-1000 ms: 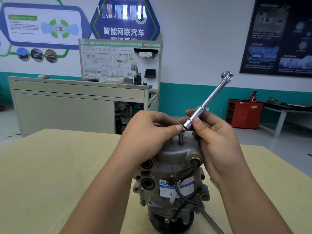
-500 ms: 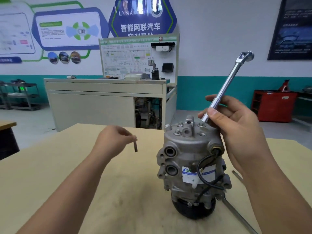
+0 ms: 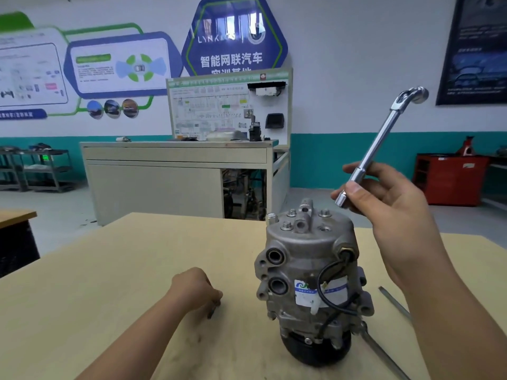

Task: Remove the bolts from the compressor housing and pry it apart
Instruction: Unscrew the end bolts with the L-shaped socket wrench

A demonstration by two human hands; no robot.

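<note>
Left forearm reaches in from the lower left, low over the table [image 3: 104, 270]. Left hand [image 3: 192, 287] is knuckles up, fingers curled downward, fingertips pinching a small dark loose bolt [image 3: 211, 314] whose lower end is at or just above the table top; motion blur hides whether it touches. This hand sits left of the compressor [image 3: 307, 278], apart from it.

Right forearm comes in from the lower right and rises steeply, wrist higher than the compressor's top. Right hand [image 3: 389, 207] is palm toward the camera, thumb and curled fingers gripping the lower shaft of a chrome socket wrench [image 3: 380, 149]. The wrench tilts up and to the right, its swivel head high against the wall, its socket end [image 3: 341, 200] protruding just past the thumb, above the compressor's top and clear of it.

The compressor stands upright on its black pulley end, right of centre on the table. Seated bolts [image 3: 287, 225] show on its top cover, beside one open threaded hole [image 3: 325, 229]. A black cable [image 3: 322, 272] loops across its labelled side.

A flat metal bar [image 3: 395, 304] lies on the table to the compressor's right, partly behind the right forearm.
</note>
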